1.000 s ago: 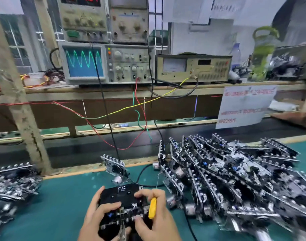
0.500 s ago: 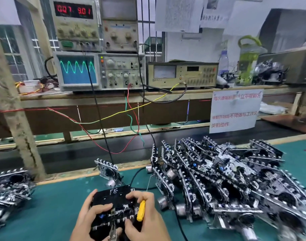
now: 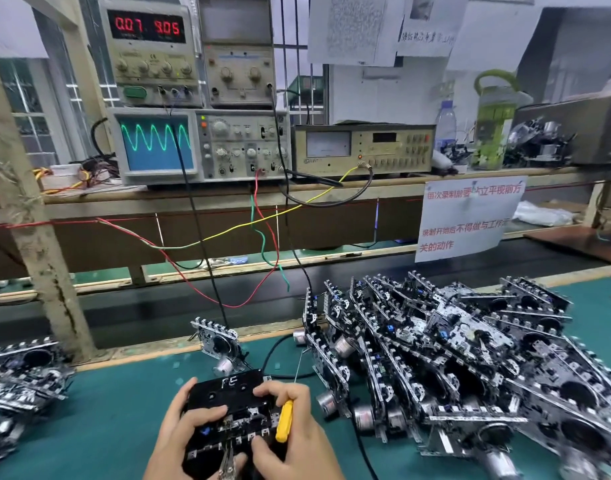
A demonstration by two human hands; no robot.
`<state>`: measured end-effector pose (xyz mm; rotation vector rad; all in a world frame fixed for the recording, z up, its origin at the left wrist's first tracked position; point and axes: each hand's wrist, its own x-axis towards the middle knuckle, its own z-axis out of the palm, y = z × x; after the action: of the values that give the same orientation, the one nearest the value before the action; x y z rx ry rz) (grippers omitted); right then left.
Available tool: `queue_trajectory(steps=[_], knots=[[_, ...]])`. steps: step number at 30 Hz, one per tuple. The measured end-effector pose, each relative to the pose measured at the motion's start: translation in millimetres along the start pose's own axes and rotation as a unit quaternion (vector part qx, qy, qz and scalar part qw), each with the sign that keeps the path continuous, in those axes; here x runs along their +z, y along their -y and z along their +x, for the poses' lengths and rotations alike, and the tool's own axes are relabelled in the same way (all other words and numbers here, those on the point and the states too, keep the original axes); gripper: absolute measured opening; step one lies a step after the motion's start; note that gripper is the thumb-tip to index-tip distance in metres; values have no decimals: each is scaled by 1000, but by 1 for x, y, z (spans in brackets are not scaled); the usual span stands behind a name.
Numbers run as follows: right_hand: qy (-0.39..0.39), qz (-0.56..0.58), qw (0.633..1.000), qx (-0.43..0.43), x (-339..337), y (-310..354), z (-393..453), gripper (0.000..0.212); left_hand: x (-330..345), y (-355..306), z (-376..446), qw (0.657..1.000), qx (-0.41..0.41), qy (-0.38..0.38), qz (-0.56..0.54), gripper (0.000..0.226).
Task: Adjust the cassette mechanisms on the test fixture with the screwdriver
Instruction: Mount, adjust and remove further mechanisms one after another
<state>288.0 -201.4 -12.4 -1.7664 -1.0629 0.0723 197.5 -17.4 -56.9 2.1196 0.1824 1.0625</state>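
Near the front edge of the green table (image 3: 99,420), both hands close around a black test fixture (image 3: 228,407) marked "FE" on its far part, with a cassette mechanism seated in it. The left hand (image 3: 183,434) wraps the fixture's left side, thumb laid across its top and fingers curled under, so its grip is clamped on the fixture. The right hand (image 3: 290,441) holds the fixture's right side while its fingers pinch a yellow-handled screwdriver (image 3: 284,425). The handle stands nearly upright, leaning slightly to the far side; the blade end is hidden against the mechanism, so whether the tip sits in a screw cannot be told. The relation that matters is that the tool's long axis runs almost straight down into the right part of the mechanism, directly under the right hand, which is therefore the working hand while the left only steadies. The adjusting step appears to be under way, probably judged against the green sine trace on the oscilloscope (image 3: 157,143) on the far shelf; a black cable (image 3: 196,216) drops from it toward the fixture. A large heap of cassette mechanisms (image 3: 470,358) lies just right of the hands, a smaller pile (image 3: 23,379) well off to the left, and a single unit (image 3: 217,341) stands just beyond the fixture.
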Motion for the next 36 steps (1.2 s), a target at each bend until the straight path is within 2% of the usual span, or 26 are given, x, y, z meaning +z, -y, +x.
queue_trajectory(steps=[3, 12, 25, 36], knots=[[-3, 4, 1000, -9, 2, -3, 2, 45, -2, 2, -7, 1000, 12, 2, 24, 55], [9, -15, 1000, 0, 3, -4, 2, 42, -5, -12, -12, 1000, -15, 8, -3, 56], [8, 12, 1000, 9, 2, -1, 2, 44, -4, 1, -10, 999, 33, 14, 2, 54], [7, 8, 1000, 14, 1, 3, 1, 45, -5, -22, -8, 1000, -1, 18, -14, 53]])
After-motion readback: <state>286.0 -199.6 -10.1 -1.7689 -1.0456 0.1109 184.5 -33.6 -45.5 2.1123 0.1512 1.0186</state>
